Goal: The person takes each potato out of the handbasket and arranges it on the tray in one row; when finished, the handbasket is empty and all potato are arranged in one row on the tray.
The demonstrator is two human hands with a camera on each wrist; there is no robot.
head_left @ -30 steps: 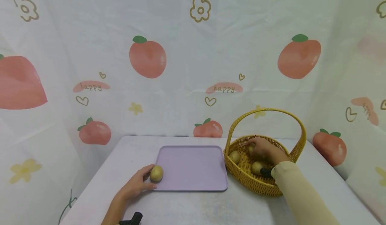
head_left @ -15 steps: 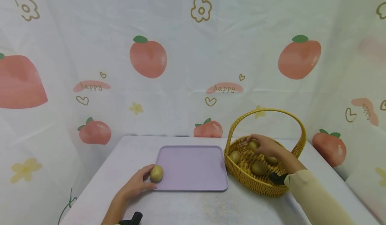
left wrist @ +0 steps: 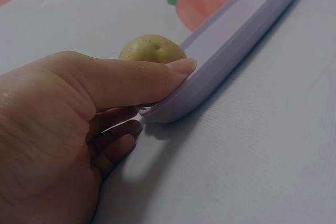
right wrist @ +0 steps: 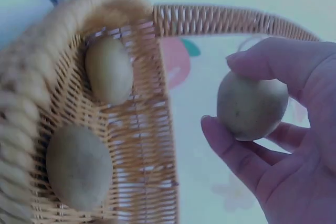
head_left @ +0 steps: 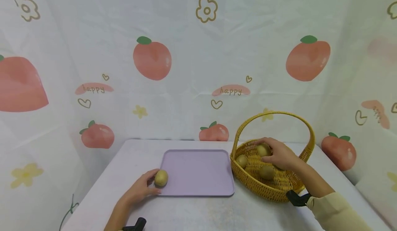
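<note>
My right hand point(head_left: 280, 155) pinches a potato point(head_left: 263, 149) between thumb and fingers, over the back of the yellow wicker basket point(head_left: 257, 186). The right wrist view shows this held potato point(right wrist: 252, 106) raised beside the basket wall. One potato point(head_left: 241, 161) lies at the basket's left side and another potato point(head_left: 266, 172) near its middle; a further one is mostly hidden under my right hand. At the left, my left hand point(head_left: 141, 189) grips the near left corner of the lilac tray point(head_left: 198, 176), thumb on the rim. A potato point(head_left: 161, 178) sits in that corner, beside my thumb.
The basket's tall handle point(head_left: 276, 112) arches above my right hand. A white table point(head_left: 192, 213) carries the tray and basket side by side. Behind them hangs a printed curtain point(head_left: 186, 114) close to the table's back edge.
My right hand has lifted the potato from the basket floor and drawn it slightly right, uncovering the potato near the middle. My left hand and the tray have stayed put.
</note>
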